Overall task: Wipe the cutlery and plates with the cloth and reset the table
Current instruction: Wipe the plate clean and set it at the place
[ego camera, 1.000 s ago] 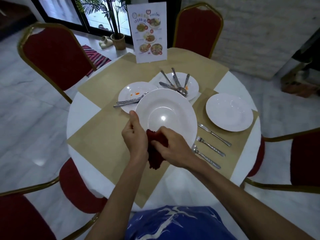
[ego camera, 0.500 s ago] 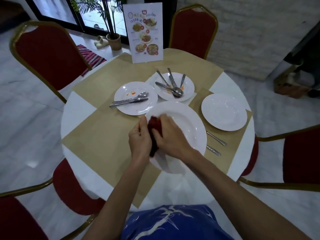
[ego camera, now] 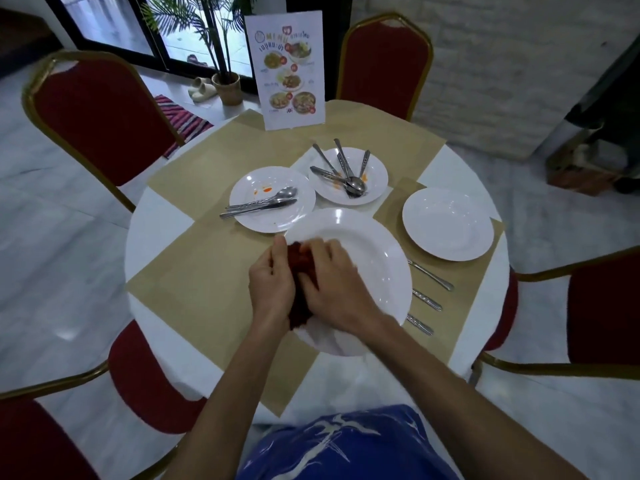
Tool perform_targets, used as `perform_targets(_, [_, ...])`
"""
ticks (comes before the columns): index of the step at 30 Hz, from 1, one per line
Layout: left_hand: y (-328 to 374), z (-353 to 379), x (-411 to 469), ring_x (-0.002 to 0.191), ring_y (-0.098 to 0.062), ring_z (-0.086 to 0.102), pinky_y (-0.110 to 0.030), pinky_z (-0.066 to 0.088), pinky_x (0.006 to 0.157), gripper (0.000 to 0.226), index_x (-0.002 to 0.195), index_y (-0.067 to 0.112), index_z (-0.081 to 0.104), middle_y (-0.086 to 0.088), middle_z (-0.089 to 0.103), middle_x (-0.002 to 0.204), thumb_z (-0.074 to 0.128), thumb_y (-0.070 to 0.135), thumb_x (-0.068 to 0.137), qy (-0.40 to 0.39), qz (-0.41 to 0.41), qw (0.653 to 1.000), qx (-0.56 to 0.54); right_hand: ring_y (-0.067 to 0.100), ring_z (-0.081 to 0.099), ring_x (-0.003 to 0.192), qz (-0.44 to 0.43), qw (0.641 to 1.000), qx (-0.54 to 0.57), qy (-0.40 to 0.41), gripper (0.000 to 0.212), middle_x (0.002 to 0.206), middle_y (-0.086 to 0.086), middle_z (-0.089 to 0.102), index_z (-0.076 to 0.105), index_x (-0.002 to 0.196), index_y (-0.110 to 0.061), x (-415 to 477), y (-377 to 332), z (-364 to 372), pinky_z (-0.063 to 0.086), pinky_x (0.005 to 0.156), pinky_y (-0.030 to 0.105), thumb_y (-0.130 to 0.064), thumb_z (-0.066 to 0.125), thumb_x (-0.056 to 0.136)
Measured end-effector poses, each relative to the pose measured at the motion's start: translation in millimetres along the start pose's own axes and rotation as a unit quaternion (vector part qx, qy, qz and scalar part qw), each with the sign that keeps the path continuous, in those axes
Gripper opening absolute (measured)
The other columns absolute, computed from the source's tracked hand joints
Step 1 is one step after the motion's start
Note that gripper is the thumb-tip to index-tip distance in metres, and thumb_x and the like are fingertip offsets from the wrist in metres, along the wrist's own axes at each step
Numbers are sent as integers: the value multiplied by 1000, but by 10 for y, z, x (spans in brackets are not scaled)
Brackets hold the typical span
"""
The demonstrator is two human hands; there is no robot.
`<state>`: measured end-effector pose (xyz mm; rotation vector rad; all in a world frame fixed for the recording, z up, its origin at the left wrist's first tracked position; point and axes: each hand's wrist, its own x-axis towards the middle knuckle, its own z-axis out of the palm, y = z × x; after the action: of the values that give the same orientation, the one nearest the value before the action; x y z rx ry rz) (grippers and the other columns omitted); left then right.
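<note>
**Wiping the big plate, cloth at its left rim**

Centre frame: large white plate [ego camera: 374, 258], apparently held up off the table [ego camera: 156, 220], since its right edge covers the ends of three cutlery pieces [ego camera: 429, 275] lying on the mat.

Left hand [ego camera: 272, 285] grips the plate's left rim, thumb on top. The fingers underneath are hidden.

Right hand [ego camera: 337, 289] has its fingers bent over the bunched red cloth [ego camera: 301, 271] and presses it onto the plate face. The cloth is wedged between the two hands and hangs down past the rim toward the lower frame.

Key relation: the cloth sits on the plate's left side, and the bare well and right rim lie to the right of the right hand. Judgement: the wipe has to sweep rightward across the plate, done by the right hand while the left steadies the plate.

Task is partway, I judge.
- Stained plate [ego camera: 266, 220], just above the left hand, has orange smears and carries spoon and knife [ego camera: 263, 204]. Their long axis runs left-right with the handles sticking out left, so the left hand is nearer.
- Second stained plate [ego camera: 377, 174], upper centre, holds fanned-out cutlery [ego camera: 343, 171].
- Clean-looking plate [ego camera: 446, 223] is at right, set on its mat.

Menu card [ego camera: 289, 67] stands at the top of the table.
</note>
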<state>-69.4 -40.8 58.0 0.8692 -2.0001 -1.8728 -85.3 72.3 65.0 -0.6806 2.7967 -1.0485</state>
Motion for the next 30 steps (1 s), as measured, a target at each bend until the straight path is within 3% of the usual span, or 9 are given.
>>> perform_targets(4, [94, -144, 117, 60, -17, 33, -30, 31, 58, 54, 60, 17, 41, -2, 34, 62, 50, 52, 100, -42, 11, 999, 5, 30, 53, 105, 48, 989, -21, 141, 29, 116, 12, 58, 57, 124, -9, 281, 437, -357, 45, 95, 43, -20, 58, 97])
perform_targets(7, [123, -260, 217, 64, -18, 42, -32, 38, 61, 53, 75, 6, 53, -6, 42, 68, 52, 53, 98, -80, -30, 996, -13, 25, 55, 107, 33, 970, 13, 239, 32, 119, 10, 61, 59, 130, -11, 358, 456, -658, 40, 90, 25, -25, 56, 102])
perform_targets(11, [236, -180, 212, 67, -9, 51, -24, 43, 64, 49, 73, 6, 62, 4, 55, 67, 52, 45, 102, -154, 2, 988, 19, 27, 57, 118, -135, 981, -85, 112, 42, 128, 6, 65, 64, 132, -16, 441, 174, -738, 45, 98, 39, -34, 59, 95])
perform_targets(13, [302, -114, 170, 74, 4, 60, -12, 47, 68, 35, 95, 17, 75, 14, 71, 82, 49, 38, 104, -204, 26, 978, 45, 28, 55, 120, -163, 972, -167, -22, 56, 134, 6, 60, 56, 140, -18, 455, 121, -650, 47, 97, 45, -38, 68, 89])
perform_targets(17, [322, -167, 182, 74, -4, 56, -21, 47, 69, 41, 90, 10, 74, 7, 67, 79, 52, 43, 102, -215, 64, 971, 83, 23, 56, 106, -98, 982, -115, -115, 60, 121, 2, 57, 50, 136, -25, 527, 270, -710, 52, 87, 45, -43, 76, 86])
perform_targets(20, [419, -206, 198, 70, -15, 46, -32, 38, 67, 63, 88, -11, 59, -5, 50, 75, 51, 51, 100, -184, 85, 975, 92, 24, 59, 101, -19, 999, -39, -33, 57, 114, 1, 64, 53, 125, -23, 514, 420, -720, 52, 87, 47, -52, 77, 82])
perform_targets(23, [515, -244, 232, 71, -16, 48, -32, 40, 67, 66, 93, -12, 59, -7, 52, 77, 49, 52, 100, -148, 100, 981, 81, 18, 60, 92, 96, 990, 58, 82, 55, 103, -5, 67, 57, 120, -26, 362, 507, -625, 51, 79, 35, -53, 81, 77])
perform_targets(26, [559, -244, 199, 69, -16, 45, -32, 38, 65, 67, 91, -9, 61, -10, 49, 73, 47, 56, 98, -116, 122, 983, 69, 7, 65, 89, 222, 932, 223, 181, 48, 98, -15, 69, 62, 112, -31, 141, 583, -379, 49, 74, 23, -48, 85, 74])
perform_targets(30, [526, -209, 29, 64, -10, 42, -30, 37, 60, 53, 86, 1, 65, -13, 49, 67, 48, 49, 101, -77, 163, 979, 91, 6, 67, 92, 318, 840, 352, 265, 42, 94, -19, 67, 63, 105, -36, -46, 547, -64, 55, 85, 29, -42, 89, 73])
